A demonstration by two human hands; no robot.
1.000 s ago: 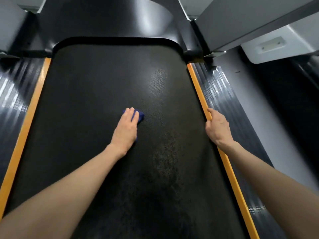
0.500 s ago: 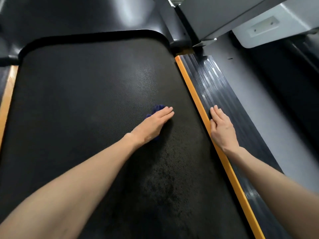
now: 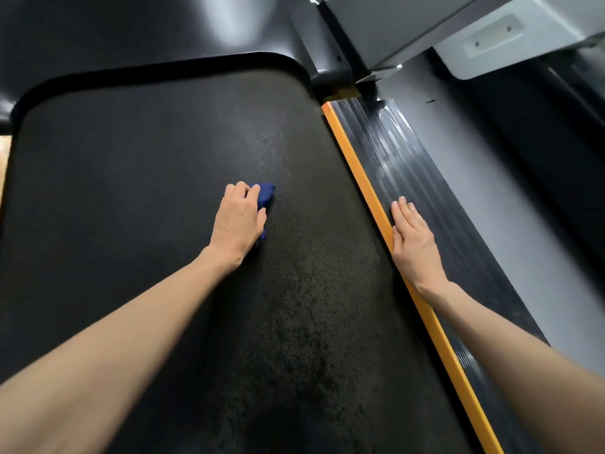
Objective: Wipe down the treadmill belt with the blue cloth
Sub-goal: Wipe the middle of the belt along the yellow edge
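Observation:
The black textured treadmill belt (image 3: 137,204) fills most of the view. My left hand (image 3: 240,221) lies palm down on its middle, fingers curled over a small bunched blue cloth (image 3: 265,194) that pokes out past the fingertips and under the palm's right side. My right hand (image 3: 413,239) rests flat with straight fingers on the ribbed side rail (image 3: 409,158), right beside the orange strip (image 3: 357,165). A darker mottled patch (image 3: 304,329) covers the belt nearer to me.
The dark motor cover (image 3: 147,31) rises at the belt's far end. A grey upright and frame (image 3: 402,31) stand at the upper right, with grey floor (image 3: 484,178) beyond the rail. A sliver of the left orange strip (image 3: 4,165) shows at the left edge.
My left hand pulled the cloth back from the right side of the belt toward its middle, and its fingers curled over the cloth. My right hand stayed on the rail.

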